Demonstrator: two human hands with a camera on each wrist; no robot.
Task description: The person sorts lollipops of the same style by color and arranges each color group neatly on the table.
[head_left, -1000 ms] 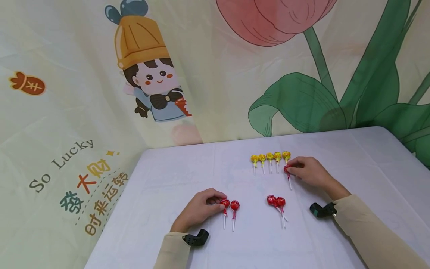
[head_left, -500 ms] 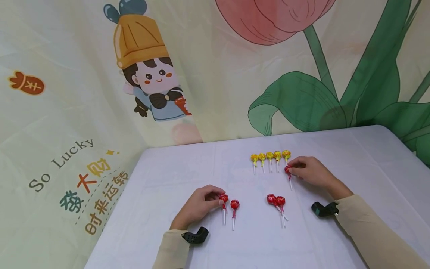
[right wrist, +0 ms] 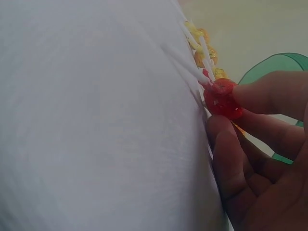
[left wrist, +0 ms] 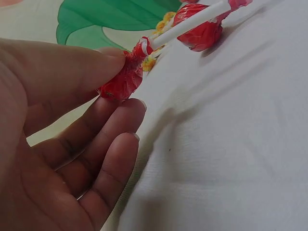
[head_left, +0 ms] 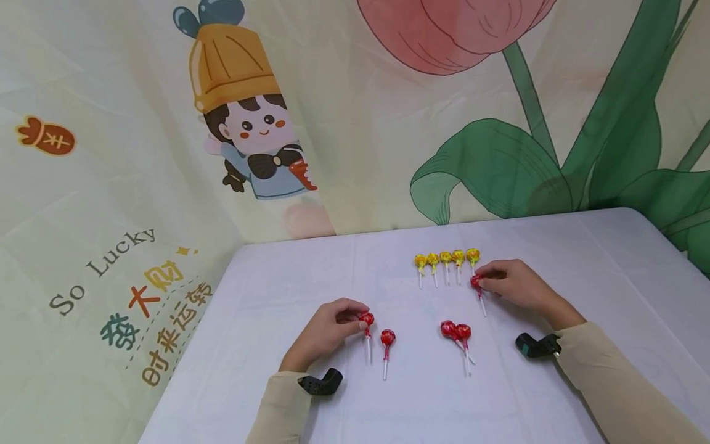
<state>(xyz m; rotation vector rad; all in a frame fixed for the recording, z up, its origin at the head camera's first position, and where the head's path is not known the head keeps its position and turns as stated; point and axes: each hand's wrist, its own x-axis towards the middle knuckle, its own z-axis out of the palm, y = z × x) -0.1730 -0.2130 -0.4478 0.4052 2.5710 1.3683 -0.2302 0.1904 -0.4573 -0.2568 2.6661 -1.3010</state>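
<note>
My left hand [head_left: 328, 330] pinches the red-wrapped head of a lollipop [left wrist: 124, 79] between thumb and fingertips, its white stick pointing toward me in the head view. Just right of it another red lollipop [head_left: 387, 338] lies on the white table. Farther back, my right hand [head_left: 513, 283] pinches a second red lollipop [right wrist: 222, 98] by its head, right below the last yellow lollipop [head_left: 473, 255] of a row. Between the hands, two red lollipops [head_left: 463, 332] lie together, their sticks crossing.
Several yellow lollipops [head_left: 446, 259] form a row near the back of the white-covered table [head_left: 310, 271]. Behind the table hangs a printed cloth backdrop [head_left: 366, 154] with a cartoon figure and a tulip. Each wrist wears a black camera [head_left: 322, 383].
My left hand has moved the red lollipop back and slightly left, away from the one beside it. The right hand has shifted its lollipop very slightly right, the stick now tilting more.
</note>
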